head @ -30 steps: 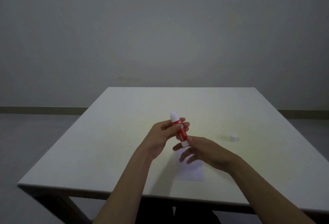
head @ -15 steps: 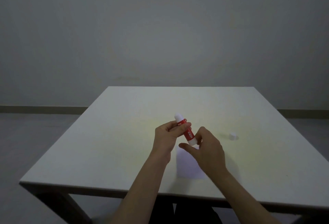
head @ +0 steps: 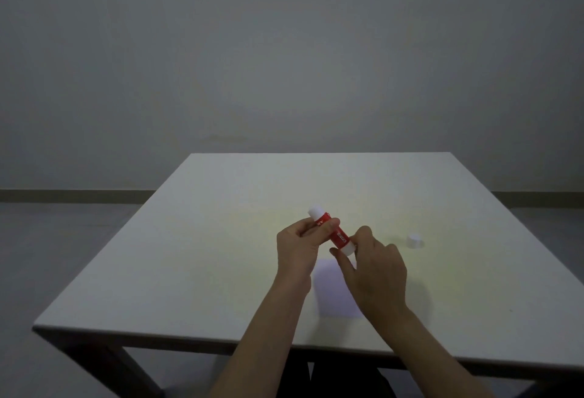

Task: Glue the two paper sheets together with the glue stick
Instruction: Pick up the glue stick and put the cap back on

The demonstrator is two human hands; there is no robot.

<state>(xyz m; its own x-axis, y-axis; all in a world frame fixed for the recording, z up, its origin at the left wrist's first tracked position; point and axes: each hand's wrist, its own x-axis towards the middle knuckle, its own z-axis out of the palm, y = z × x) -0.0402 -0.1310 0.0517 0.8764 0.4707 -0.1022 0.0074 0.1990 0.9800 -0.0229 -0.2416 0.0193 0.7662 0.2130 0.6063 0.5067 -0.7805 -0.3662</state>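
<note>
A red glue stick [head: 331, 231] was held tilted above the white table [head: 202, 258], clamped mid-body by the left hand [head: 300, 247] and pinched at its lower white end by the right hand [head: 376, 268]. White paper [head: 336, 296] lay flat beneath, near the front edge. A small white cap [head: 414, 241] stood well apart at right, with open tabletop all around.

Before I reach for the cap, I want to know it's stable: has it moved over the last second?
No. The cap sits in the same spot on the table, right of the paper, apart from both hands.
</note>
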